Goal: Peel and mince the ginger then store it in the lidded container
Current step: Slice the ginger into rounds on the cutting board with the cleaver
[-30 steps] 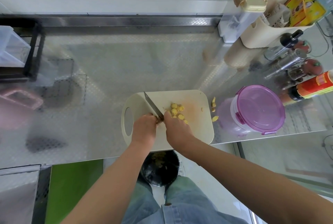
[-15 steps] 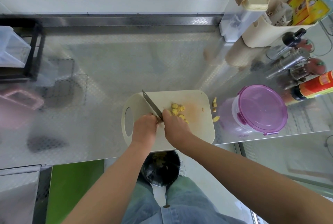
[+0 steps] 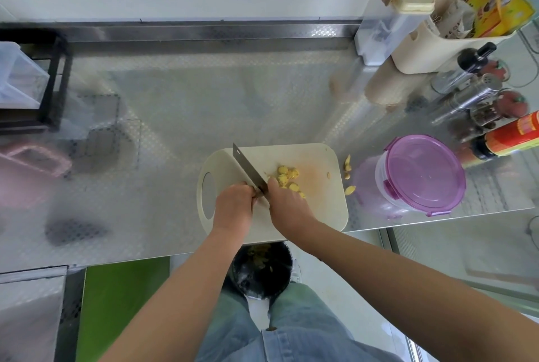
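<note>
A cream cutting board (image 3: 322,210) lies at the counter's front edge. My left hand (image 3: 233,204) grips the handle of a cleaver (image 3: 248,167), whose blade points away and to the left across the board. My right hand (image 3: 287,204) sits just right of the blade, fingers curled down over a ginger piece that they mostly hide. Several yellow ginger slices (image 3: 287,175) lie beyond my right fingers. A round container with a purple lid (image 3: 423,172) stands shut to the right of the board.
A few ginger bits (image 3: 347,164) lie on the steel counter between board and container. Sauce bottles (image 3: 510,140), shakers and a cream caddy (image 3: 431,52) crowd the right. A black rack (image 3: 55,84) stands far left. A black bin with peelings (image 3: 262,268) sits below the counter edge.
The hands and cleaver stay almost where they were; the blade shifts only slightly beside my right fingers.
</note>
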